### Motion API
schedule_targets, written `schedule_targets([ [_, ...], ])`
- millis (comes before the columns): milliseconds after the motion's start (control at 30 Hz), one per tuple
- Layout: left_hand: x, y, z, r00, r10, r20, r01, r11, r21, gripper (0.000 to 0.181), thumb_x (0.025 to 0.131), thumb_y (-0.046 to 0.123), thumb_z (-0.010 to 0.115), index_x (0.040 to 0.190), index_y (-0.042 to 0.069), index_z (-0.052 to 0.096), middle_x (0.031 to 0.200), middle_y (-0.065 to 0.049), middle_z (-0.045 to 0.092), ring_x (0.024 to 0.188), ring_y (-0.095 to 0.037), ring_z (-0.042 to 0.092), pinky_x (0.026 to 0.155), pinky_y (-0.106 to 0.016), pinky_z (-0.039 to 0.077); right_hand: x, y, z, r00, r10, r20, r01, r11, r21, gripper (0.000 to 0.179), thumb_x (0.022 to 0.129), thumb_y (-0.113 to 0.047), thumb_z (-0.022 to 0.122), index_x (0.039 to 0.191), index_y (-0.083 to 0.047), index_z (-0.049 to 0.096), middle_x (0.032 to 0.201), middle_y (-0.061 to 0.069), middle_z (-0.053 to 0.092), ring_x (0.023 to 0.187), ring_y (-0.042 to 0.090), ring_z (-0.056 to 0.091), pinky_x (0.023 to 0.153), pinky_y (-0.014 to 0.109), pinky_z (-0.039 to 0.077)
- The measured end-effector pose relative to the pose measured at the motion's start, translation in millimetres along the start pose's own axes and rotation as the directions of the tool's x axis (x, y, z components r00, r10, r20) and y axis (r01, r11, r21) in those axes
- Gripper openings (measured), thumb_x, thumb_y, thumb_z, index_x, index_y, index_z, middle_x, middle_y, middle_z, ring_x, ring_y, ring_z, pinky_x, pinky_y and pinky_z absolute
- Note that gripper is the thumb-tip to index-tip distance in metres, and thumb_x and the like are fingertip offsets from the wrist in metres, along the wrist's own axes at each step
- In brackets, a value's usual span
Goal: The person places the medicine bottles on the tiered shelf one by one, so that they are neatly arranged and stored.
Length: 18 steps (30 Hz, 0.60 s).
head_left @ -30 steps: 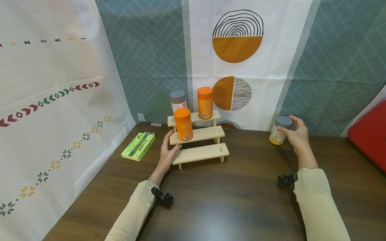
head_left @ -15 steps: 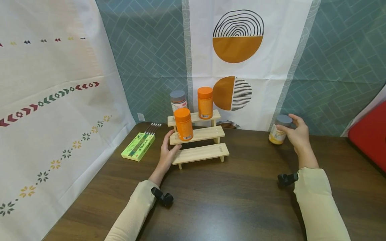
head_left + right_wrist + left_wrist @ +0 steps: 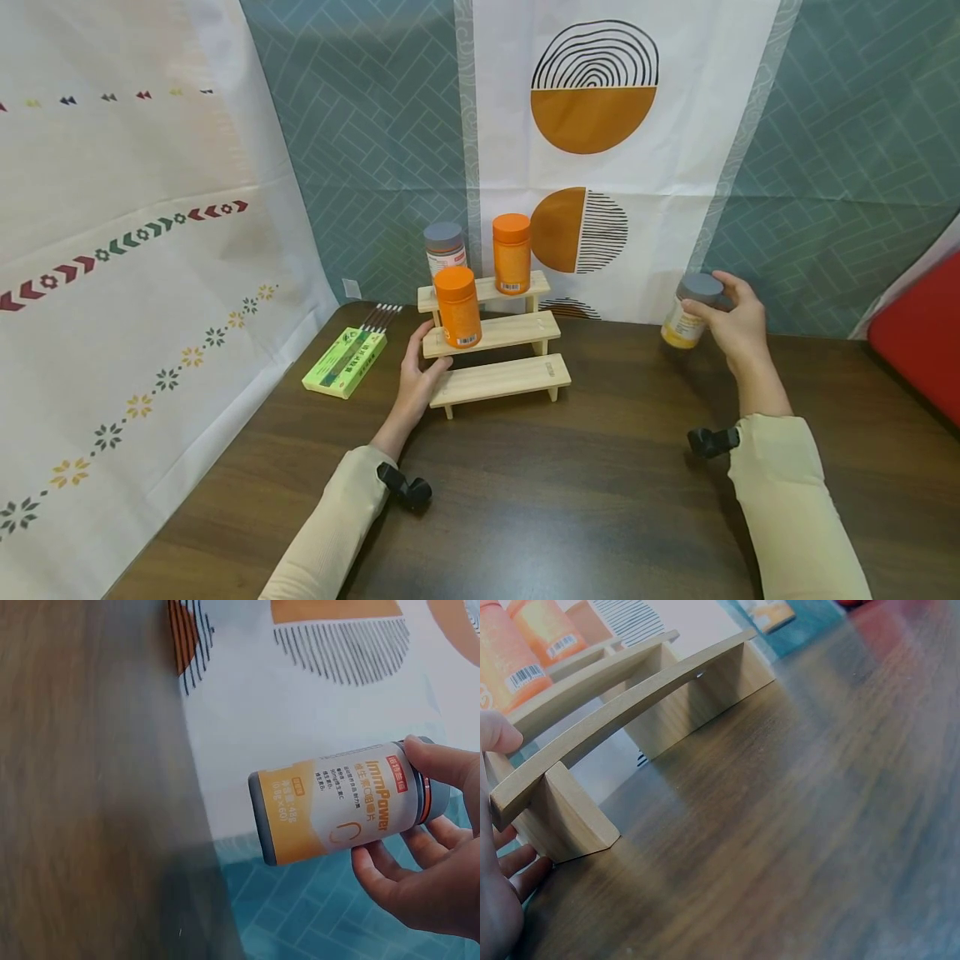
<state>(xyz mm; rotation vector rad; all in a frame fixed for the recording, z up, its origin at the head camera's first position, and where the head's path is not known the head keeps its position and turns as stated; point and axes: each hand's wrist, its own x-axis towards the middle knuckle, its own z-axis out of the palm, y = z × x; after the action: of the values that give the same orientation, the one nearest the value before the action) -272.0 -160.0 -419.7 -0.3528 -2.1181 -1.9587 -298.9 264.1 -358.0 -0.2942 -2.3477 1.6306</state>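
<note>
My right hand (image 3: 740, 329) grips a white and yellow supplement bottle (image 3: 682, 323) with a grey lid, thumb and fingers round its upper end. In the right wrist view the bottle (image 3: 334, 802) is tilted, its label facing the camera, and its base appears off the table. My left hand (image 3: 414, 383) holds the left end of a three-step wooden display stand (image 3: 510, 381). In the left wrist view its thumb lies by the middle step and its other fingers are behind the leg. An orange bottle (image 3: 459, 312) stands on the middle step.
On the top step stand another orange bottle (image 3: 512, 258) and a grey-lidded bottle (image 3: 444, 242), partly hidden. A green and yellow box (image 3: 343, 363) with several cotton swabs (image 3: 381, 317) lies left of the stand. Something red (image 3: 918, 321) is at the right edge; patterned cloth (image 3: 502, 125) hangs behind.
My right hand has raised the grey-lidded bottle slightly and shifted it left, tilting it. My left hand and the stand stay where they were.
</note>
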Motion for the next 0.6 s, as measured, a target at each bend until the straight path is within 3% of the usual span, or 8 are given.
schedule_targets([
  [133,0.0,-0.5,0.1,1.000,-0.004,0.001,0.004,1.000,0.001,0.067,0.089,-0.005,0.054,0.151,0.001,0.029,0.156,-0.019,0.032,0.137,-0.029,0.037,0.099,-0.020,0.038,-3.0,-6.2,1.1,1.000,0.015,0.020,-0.016,0.998,0.066,0.078,0.091,-0.033,0.066,0.156,-0.024,0.023,0.164,0.009,0.020,0.141,0.027,0.034,0.114,0.044,0.034],
  [300,0.4,-0.8,0.5,1.000,0.004,0.002,-0.004,1.000,-0.008,0.067,0.089,-0.005,0.054,0.150,0.000,0.028,0.157,-0.020,0.029,0.141,-0.031,0.033,0.111,-0.040,0.033,-7.7,-16.8,1.9,0.997,0.036,0.063,-0.045,0.988,0.149,0.080,0.089,-0.034,0.068,0.155,-0.029,0.024,0.165,0.006,0.014,0.138,0.022,0.032,0.113,0.038,0.033],
  [400,0.5,-0.5,0.7,1.000,0.007,0.001,-0.007,1.000,-0.013,0.067,0.088,-0.006,0.054,0.150,0.000,0.028,0.157,-0.020,0.029,0.141,-0.032,0.033,0.114,-0.048,0.029,-11.0,-22.5,4.3,0.998,0.009,0.070,-0.019,0.990,0.140,0.080,0.089,-0.034,0.069,0.155,-0.029,0.025,0.165,0.005,0.017,0.137,0.023,0.032,0.115,0.044,0.030],
  [600,0.2,0.5,0.6,1.000,-0.003,-0.001,0.003,1.000,-0.002,0.067,0.089,-0.007,0.053,0.150,0.000,0.028,0.155,-0.021,0.031,0.139,-0.032,0.035,0.112,-0.046,0.031,-15.8,-28.4,14.6,0.996,-0.038,0.082,0.030,0.995,0.098,0.080,0.090,-0.033,0.069,0.156,-0.025,0.024,0.164,0.007,0.020,0.138,0.028,0.033,0.117,0.052,0.026],
])
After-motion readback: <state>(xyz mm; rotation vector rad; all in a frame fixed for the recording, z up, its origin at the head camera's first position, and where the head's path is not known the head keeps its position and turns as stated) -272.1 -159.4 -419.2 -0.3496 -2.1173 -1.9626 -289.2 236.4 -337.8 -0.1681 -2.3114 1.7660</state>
